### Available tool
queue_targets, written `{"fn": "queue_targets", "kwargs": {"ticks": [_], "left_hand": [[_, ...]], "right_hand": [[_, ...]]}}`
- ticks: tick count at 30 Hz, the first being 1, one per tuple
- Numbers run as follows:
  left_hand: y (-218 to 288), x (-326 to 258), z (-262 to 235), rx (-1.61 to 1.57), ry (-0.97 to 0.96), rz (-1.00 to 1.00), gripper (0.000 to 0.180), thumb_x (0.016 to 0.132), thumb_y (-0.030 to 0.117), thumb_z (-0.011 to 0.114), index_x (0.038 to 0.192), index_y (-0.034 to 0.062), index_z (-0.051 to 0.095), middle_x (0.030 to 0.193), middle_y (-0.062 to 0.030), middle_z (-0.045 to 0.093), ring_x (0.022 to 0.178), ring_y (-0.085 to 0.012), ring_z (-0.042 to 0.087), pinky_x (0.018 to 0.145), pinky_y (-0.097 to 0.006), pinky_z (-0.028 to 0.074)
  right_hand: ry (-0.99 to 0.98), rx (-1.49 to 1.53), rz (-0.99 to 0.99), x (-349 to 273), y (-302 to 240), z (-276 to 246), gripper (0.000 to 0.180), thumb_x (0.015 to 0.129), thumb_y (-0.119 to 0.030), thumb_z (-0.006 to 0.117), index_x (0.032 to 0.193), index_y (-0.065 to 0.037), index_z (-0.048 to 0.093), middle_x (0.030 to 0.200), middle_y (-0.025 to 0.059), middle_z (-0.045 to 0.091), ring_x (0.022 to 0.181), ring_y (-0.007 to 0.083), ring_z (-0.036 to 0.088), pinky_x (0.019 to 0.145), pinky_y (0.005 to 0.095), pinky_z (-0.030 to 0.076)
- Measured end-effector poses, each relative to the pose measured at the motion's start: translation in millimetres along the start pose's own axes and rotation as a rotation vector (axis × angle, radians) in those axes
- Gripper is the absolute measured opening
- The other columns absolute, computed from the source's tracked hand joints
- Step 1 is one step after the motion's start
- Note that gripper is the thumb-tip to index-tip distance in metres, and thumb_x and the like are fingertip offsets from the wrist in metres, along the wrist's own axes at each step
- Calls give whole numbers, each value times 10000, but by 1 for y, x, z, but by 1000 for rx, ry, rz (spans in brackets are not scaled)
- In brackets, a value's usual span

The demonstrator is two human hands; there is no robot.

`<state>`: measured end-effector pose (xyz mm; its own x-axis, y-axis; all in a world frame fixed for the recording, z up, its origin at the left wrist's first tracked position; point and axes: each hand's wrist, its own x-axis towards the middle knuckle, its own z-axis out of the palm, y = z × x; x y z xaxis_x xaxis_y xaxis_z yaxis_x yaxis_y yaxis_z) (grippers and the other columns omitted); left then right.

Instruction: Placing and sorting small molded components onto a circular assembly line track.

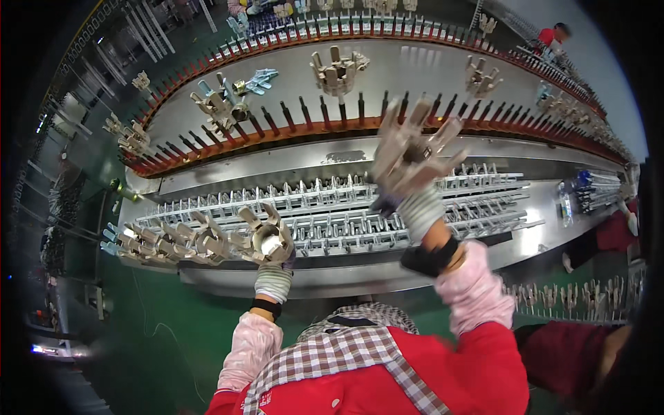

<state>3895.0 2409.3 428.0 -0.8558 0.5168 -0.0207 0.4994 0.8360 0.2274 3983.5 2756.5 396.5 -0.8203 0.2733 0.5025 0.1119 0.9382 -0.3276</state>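
My right hand (pixel 413 199), in a pale glove, is raised over the racks and closed round a tan, crown-shaped metal part (pixel 413 149) with several upright prongs; motion blurs it slightly. Lower down on the left, my left hand (pixel 274 271) is closed on the near side of a similar pronged metal ring (pixel 268 238), whose round opening faces up. Most of its fingers lie behind the ring. Beside that ring, more tan pronged parts (pixel 207 241) stand in a row along the bench's left end. Silvery metal racks with short pegs (pixel 325 207) lie between and beyond my hands.
Behind the bench runs a curved conveyor track (pixel 256 142) with dark-tipped red pins; some carry pronged parts (pixel 337 71). A pale blue glove (pixel 261 81) lies on the grey surface inside it. A co-worker's maroon sleeve (pixel 614 232) is close on the right. Another person (pixel 553 36) stands far off.
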Motion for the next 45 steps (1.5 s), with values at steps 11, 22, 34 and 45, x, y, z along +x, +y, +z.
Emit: {"fn": "queue_targets", "kwargs": {"ticks": [11, 22, 34, 45], "left_hand": [[-3, -15, 15, -226, 266, 204, 280, 815, 170, 488, 1080, 82, 509, 1026, -241, 515, 958, -404, 453, 754, -458, 371], [0, -13, 6, -295, 323, 261, 198, 831, 134, 510, 1007, 51, 550, 950, -211, 568, 866, -373, 515, 737, -406, 402], [-24, 23, 60, -505, 422, 182, 271, 838, 102, 480, 1081, -17, 483, 1070, -180, 531, 993, -277, 470, 867, -346, 345], [-25, 27, 60, 834, -49, -54, 379, 868, 247, 295, 1166, 100, 477, 1181, -80, 508, 1052, -260, 486, 899, -424, 329]], "right_hand": [[-173, 456, 419, -91, -140, 59, 232, 785, -174, 452, 884, -20, 594, 840, 224, 587, 785, 354, 571, 678, 410, 455], [-31, 527, 526, -77, -144, 58, 237, 788, -215, 480, 903, -43, 595, 833, 213, 594, 810, 365, 567, 684, 403, 456], [-553, 853, 7, -103, -68, -110, 434, 813, -267, 532, 1187, -62, 457, 1043, 146, 566, 898, 202, 557, 782, 316, 436], [303, 478, 765, -44, 327, -211, 485, 774, -246, 567, 1171, 6, 449, 1110, 173, 537, 1028, 269, 513, 871, 311, 384]]}}
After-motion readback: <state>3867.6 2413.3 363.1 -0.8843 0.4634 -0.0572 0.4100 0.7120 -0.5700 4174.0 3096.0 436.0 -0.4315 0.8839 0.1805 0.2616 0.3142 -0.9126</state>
